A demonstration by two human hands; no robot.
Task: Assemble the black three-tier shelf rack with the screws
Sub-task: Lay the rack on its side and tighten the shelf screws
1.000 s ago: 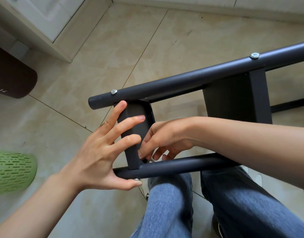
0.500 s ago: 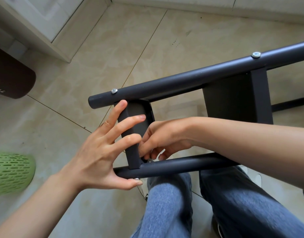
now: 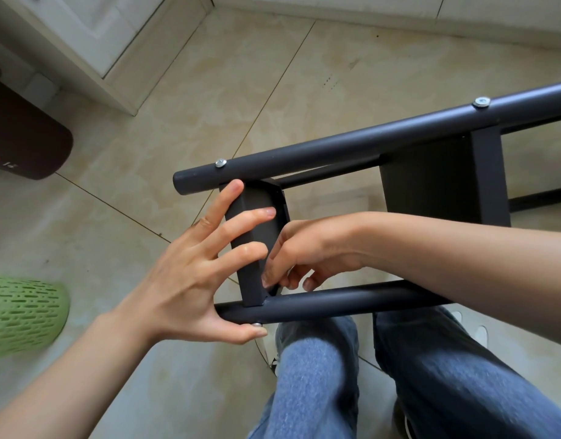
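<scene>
The black shelf rack point(image 3: 352, 144) lies on its side over the person's knees, above the tiled floor point(image 3: 241, 74). The left hand point(image 3: 190, 277) spreads straight fingers on the end shelf panel point(image 3: 257, 236), thumb pressing a screw point(image 3: 257, 324) under the near tube. The right hand point(image 3: 304, 255) curls its fingertips inside that corner; what they pinch is hidden. 2 screws sit atop the far tube. A green basket point(image 3: 19, 315) stands left.

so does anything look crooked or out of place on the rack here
Nothing stands out. The end shelf panel sits square between the two black tubes, and both screws on the far tube look seated flat. The screw under the near tube is half hidden by the left hand.
</scene>
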